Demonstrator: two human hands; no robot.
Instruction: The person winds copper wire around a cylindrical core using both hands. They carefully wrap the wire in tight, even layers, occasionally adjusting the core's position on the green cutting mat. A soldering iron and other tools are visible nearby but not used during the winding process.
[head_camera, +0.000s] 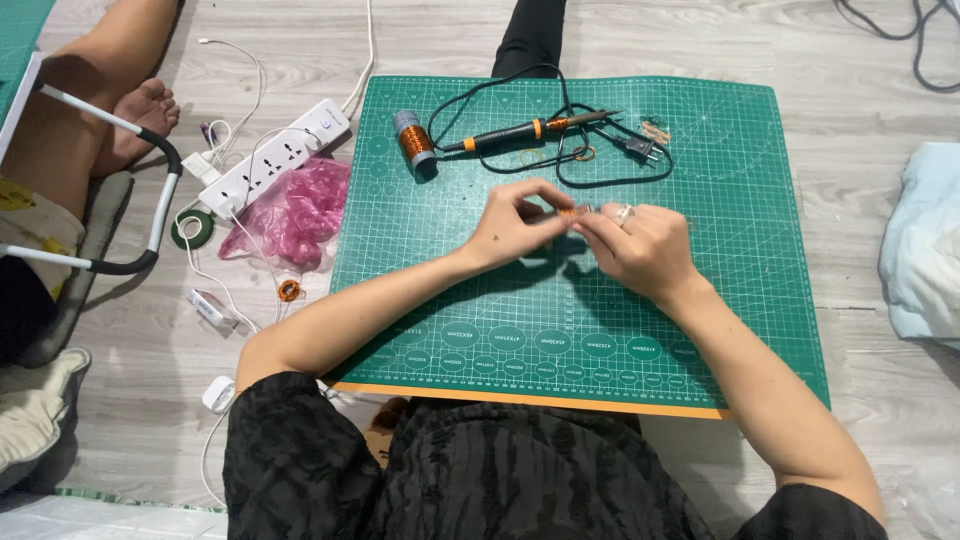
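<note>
Copper wire coil (570, 213) pinched between my left hand (515, 225) and right hand (640, 250), together over the green mat (700, 300) centre; I'd keep turns tight, fingertips close

A matt green cutting mat (700, 300) lies on pale wood-grain floor (860, 100); the copper wire spool (413, 143) gleams beside crinkly pink plastic bag (290, 212).

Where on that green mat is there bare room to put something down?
The cutting mat is bare right of the right hand and along its left side below the copper wire spool. The top middle is crowded: soldering iron, its cord and plug.
</note>
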